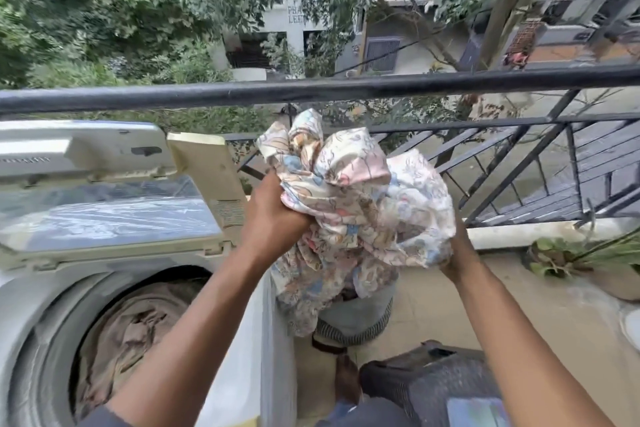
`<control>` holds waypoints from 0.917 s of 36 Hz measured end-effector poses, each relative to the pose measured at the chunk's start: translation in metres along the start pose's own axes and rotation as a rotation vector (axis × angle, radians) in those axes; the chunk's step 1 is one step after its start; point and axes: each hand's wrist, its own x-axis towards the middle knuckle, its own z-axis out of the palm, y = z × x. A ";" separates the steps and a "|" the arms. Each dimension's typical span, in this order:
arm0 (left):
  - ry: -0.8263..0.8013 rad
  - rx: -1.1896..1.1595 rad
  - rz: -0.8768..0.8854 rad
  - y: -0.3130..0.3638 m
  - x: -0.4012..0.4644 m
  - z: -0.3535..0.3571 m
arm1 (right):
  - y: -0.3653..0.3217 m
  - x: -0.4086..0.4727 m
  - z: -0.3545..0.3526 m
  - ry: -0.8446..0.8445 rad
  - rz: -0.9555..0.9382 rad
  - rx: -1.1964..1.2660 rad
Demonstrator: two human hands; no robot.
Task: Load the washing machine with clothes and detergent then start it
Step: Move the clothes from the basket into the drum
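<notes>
Left hand (273, 215) and right hand (457, 253) clench the bunched floral cloth (356, 198) — long axis upright — beside the open washing machine (52, 291).

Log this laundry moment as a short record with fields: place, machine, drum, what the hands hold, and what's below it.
place: balcony with black metal railing
machine: white top-loading washing machine, lid raised
drum: brownish cloth already inside
left hand: grips bunched pastel floral fabric
right hand: supports the same fabric from the right
fabric position: held up beside the machine, not yet in the drum
below: grey laundry basket on the floor
</notes>
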 end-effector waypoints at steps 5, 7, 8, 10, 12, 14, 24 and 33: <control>-0.084 0.127 -0.167 -0.017 0.004 0.016 | -0.035 -0.006 0.020 -0.123 -0.217 -0.145; -0.186 0.096 -0.107 -0.023 0.004 0.020 | -0.043 -0.010 0.032 -0.133 -0.290 -0.191; -0.221 0.078 -0.012 -0.030 0.004 0.024 | -0.048 -0.016 0.040 -0.153 -0.326 -0.213; -0.254 0.047 0.105 -0.030 0.002 0.029 | -0.052 -0.026 0.054 -0.219 -0.413 -0.257; -0.228 -0.035 0.138 -0.027 -0.001 0.034 | -0.050 -0.035 0.069 -0.304 -0.442 -0.285; -0.135 -0.213 0.087 -0.023 -0.002 0.039 | -0.048 -0.043 0.081 -0.377 -0.448 -0.307; 0.140 -0.405 0.074 0.001 0.006 0.028 | -0.057 -0.048 0.061 -0.439 -0.445 -0.343; 0.136 -0.484 0.057 0.018 0.002 0.002 | 0.068 0.029 -0.007 0.105 -0.257 -0.662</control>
